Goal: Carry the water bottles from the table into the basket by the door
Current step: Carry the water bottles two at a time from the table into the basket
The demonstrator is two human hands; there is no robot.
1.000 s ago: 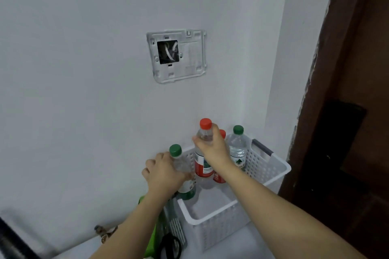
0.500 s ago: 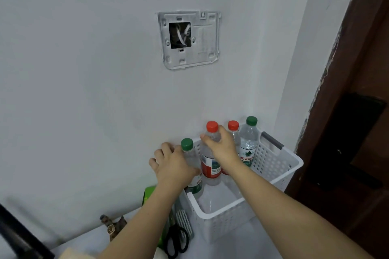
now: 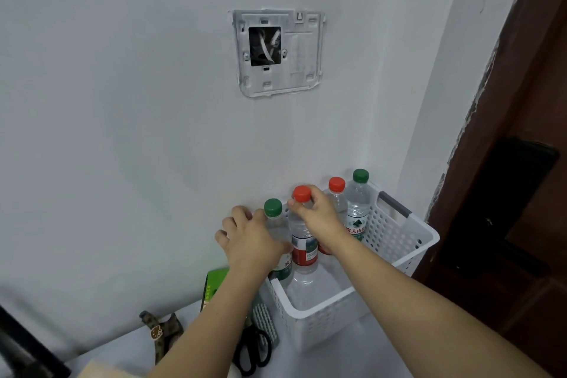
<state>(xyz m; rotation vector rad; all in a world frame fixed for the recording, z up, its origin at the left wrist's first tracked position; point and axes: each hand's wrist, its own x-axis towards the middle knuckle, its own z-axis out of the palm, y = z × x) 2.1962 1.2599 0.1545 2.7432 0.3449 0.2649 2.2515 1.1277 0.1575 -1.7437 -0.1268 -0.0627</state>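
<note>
Both bottles now sit lower in the white basket (image 3: 352, 313) than a second ago, hands on them.
Left hand (image 3: 251, 242) wraps the green-capped bottle (image 3: 274, 218) at the basket's left wall; right hand (image 3: 319, 218) pinches the red-capped bottle (image 3: 303, 242) by its neck. Both stand upright, caps up, beside two more bottles (image 3: 356, 209) at the back. Pale bench (image 3: 368, 356) meets a white wall with a bare switch plate (image 3: 277, 52); a dark brown door (image 3: 521, 163) stands right. Scissors (image 3: 253, 353) lie beside the basket.

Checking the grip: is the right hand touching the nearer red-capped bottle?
Touching. The head view shows the right hand with fingers curled around the neck of the nearer red-capped bottle.
</note>
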